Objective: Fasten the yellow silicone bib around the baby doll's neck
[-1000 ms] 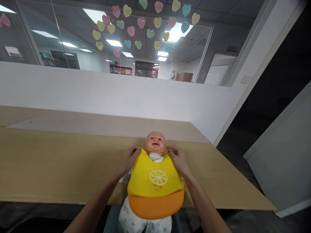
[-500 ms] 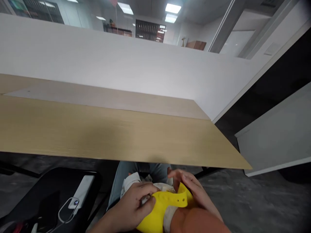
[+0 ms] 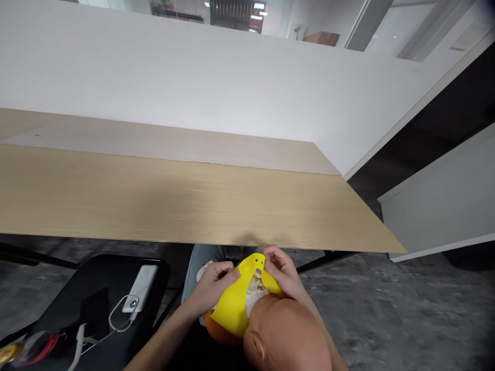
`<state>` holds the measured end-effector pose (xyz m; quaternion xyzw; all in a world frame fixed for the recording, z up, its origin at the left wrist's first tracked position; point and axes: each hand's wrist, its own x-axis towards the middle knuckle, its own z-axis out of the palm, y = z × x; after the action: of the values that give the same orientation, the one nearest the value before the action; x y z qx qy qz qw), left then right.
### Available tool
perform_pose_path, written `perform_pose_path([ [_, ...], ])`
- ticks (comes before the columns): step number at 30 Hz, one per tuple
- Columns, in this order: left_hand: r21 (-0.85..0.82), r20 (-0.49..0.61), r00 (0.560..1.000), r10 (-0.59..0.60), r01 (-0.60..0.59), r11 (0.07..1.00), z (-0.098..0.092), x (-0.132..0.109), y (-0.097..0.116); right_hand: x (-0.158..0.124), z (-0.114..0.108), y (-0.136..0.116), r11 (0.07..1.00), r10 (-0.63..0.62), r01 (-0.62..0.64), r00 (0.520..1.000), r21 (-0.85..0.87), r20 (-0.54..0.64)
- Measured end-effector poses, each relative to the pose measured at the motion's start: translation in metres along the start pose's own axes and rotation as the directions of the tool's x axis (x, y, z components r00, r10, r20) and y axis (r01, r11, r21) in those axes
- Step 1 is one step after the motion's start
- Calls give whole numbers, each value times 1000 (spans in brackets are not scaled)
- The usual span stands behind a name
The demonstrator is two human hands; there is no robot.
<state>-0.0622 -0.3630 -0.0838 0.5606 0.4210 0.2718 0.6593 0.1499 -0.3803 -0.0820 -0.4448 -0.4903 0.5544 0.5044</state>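
A yellow bib (image 3: 233,304) with holes near a strap end lies around the neck of a bald baby doll (image 3: 290,337), whose head is nearest to me. The doll rests in my lap and wears white patterned clothing (image 3: 255,291). My left hand (image 3: 216,284) pinches the bib's left part between thumb and fingers. On the other side, my right hand (image 3: 282,271) is closed at the strap by the holes. The two strap parts meet or overlap there; whether they are joined I cannot tell. The doll's face is turned from view.
A wooden table (image 3: 174,201) stretches across in front, its near edge just beyond my hands. To the left, a black chair (image 3: 116,268) carries a white power bank (image 3: 141,286) with a cable (image 3: 112,314) and a bottle-like item (image 3: 34,348). A white panel (image 3: 444,201) stands right.
The strap with holes has swung from pointing right to lying upward across the doll's neck. My right hand has closed on it. The view has tilted down, showing more of the doll's head.
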Motion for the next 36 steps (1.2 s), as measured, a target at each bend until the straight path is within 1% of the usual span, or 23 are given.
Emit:
perform_pose_path([
  [2, 7, 0, 1000, 15, -15, 1000, 0, 1, -2, 0, 2, -2, 999, -23, 23, 1000, -27, 20],
  [4, 21, -2, 1000, 12, -12, 1000, 0, 2, -2, 0, 2, -3, 996, -56, 54, 998, -69, -17],
  [7, 32, -4, 1000, -5, 5, 999, 1, 3, -1, -1, 0, -4, 993, -107, 103, 991, -62, -80],
  [9, 31, -9, 1000, -12, 12, 999, 1, 3, -1, -2, -2, -4, 991, -131, 131, 990, -23, -43],
  [11, 31, -13, 1000, -15, 15, 999, 2, 3, -2, -3, -5, -4, 991, -137, 136, 989, 15, 48],
  [14, 37, -19, 1000, -5, 6, 999, 3, 5, -3, -4, -5, -7, 993, -118, 120, 980, -1, 159],
  [19, 14, -17, 999, -38, 38, 999, 4, 5, -4, -3, -1, -12, 991, -44, 73, 973, -116, 228],
  [21, 19, -18, 999, -46, 47, 999, 5, 5, -3, 0, 1, -12, 980, -12, 62, 968, -190, 251],
  [23, 31, -22, 999, -47, 47, 998, 5, 5, -3, 3, 3, -10, 960, 5, 67, 967, -271, 255],
  [25, 30, -28, 998, -55, 56, 998, 5, 5, -4, 6, 4, -6, 949, 25, 52, 971, -311, 238],
  [29, 17, -26, 997, -77, 78, 997, 4, 5, -4, 8, 3, 4, 959, 18, 34, 983, -281, 180],
  [31, 27, -21, 997, -80, 81, 996, 4, 6, -3, 8, 2, 5, 956, -28, 78, 984, -283, 177],
  [34, 51, -17, 997, -70, 70, 996, 4, 6, -1, 9, 1, 2, 912, -103, 197, 959, -360, 263],
  [36, 67, -13, 998, -64, 65, 996, 4, 6, -1, 11, 1, -1, 877, -106, 238, 943, -417, 315],
])
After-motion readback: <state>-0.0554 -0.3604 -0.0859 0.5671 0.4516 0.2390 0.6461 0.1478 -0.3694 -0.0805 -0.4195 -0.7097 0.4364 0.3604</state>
